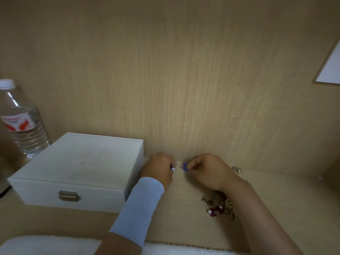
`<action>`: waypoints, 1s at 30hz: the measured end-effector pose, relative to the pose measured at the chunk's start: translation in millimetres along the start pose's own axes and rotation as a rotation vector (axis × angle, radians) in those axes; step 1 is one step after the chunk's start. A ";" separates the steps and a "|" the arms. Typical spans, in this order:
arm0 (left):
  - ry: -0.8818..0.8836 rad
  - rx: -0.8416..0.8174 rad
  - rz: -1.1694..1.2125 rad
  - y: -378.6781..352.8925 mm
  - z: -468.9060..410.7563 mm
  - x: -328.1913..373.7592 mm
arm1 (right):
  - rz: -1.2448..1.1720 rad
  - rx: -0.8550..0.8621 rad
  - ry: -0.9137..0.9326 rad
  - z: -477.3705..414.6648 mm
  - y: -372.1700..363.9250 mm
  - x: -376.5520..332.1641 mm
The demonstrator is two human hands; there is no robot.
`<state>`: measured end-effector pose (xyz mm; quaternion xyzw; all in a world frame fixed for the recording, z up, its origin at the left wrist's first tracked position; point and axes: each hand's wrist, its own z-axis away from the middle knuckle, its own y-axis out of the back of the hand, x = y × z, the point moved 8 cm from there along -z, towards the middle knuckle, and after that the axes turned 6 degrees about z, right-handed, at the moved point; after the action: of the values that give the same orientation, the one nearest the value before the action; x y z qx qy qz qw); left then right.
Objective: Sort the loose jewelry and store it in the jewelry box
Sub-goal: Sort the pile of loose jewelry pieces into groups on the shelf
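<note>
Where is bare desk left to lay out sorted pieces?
Free: the desk right of the right forearm, and the front strip between jewelry box and towel. Crowded: the jewelry pile at that forearm, and between left hand and right hand.

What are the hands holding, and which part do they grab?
The right hand pinches a small blue jewelry piece by its right edge. The left hand grips a small blue bit; only its tip shows.
</note>
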<state>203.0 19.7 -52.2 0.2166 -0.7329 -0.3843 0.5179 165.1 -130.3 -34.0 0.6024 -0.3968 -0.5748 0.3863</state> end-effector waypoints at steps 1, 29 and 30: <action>0.001 0.010 0.006 1.2 0.0 0.0 | 0.018 -0.012 0.012 -0.6 -4.0 -1.7; 0.018 0.066 -0.088 0.1 -2.5 -6.0 | 0.099 0.052 0.149 -2.5 -33.8 -25.7; 0.014 0.071 -0.104 0.4 -1.7 -4.0 | 0.065 0.038 0.141 -2.1 -32.0 -23.3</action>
<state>206.1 22.2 -54.0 0.2750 -0.7303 -0.3830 0.4943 167.7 -96.4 -54.4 0.6354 -0.3987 -0.5104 0.4206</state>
